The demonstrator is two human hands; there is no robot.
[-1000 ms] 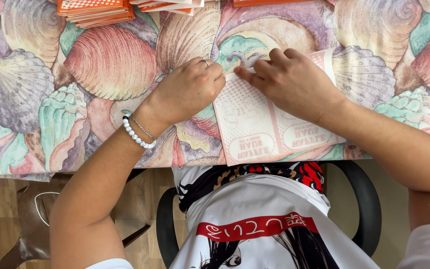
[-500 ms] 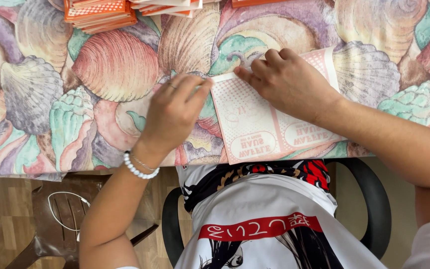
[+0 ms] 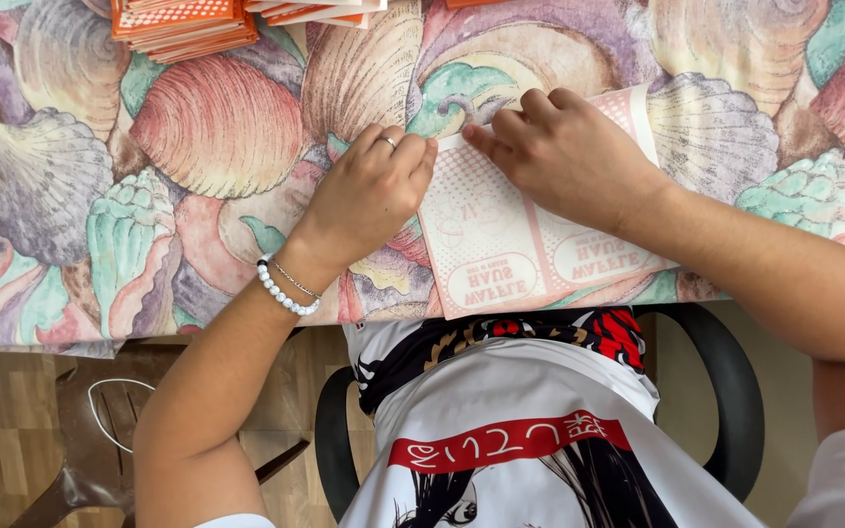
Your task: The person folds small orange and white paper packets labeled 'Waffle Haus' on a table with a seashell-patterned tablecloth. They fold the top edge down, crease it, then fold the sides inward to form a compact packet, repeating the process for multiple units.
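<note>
A flat white paper sheet (image 3: 506,249) with pale red dotted print and oval labels lies near the table's front edge. My right hand (image 3: 564,156) presses down on its upper part, fingers pointing left along the top edge. My left hand (image 3: 369,191), with a ring and a white bead bracelet, rests knuckles-up against the sheet's left edge, fingers curled onto the paper's corner. Both hands touch the sheet, which stays flat on the shell-patterned tablecloth (image 3: 198,137).
Stacks of orange and white printed cards (image 3: 183,24) sit at the table's far edge, with more stacks (image 3: 315,10) beside them. A black chair armrest (image 3: 735,391) curves at the right. Wooden floor and a brown chair (image 3: 80,460) with a white cable lie below left.
My left hand slid down off the sheet's left side, then came back up to its left edge. My right hand stayed pressed on the paper.
</note>
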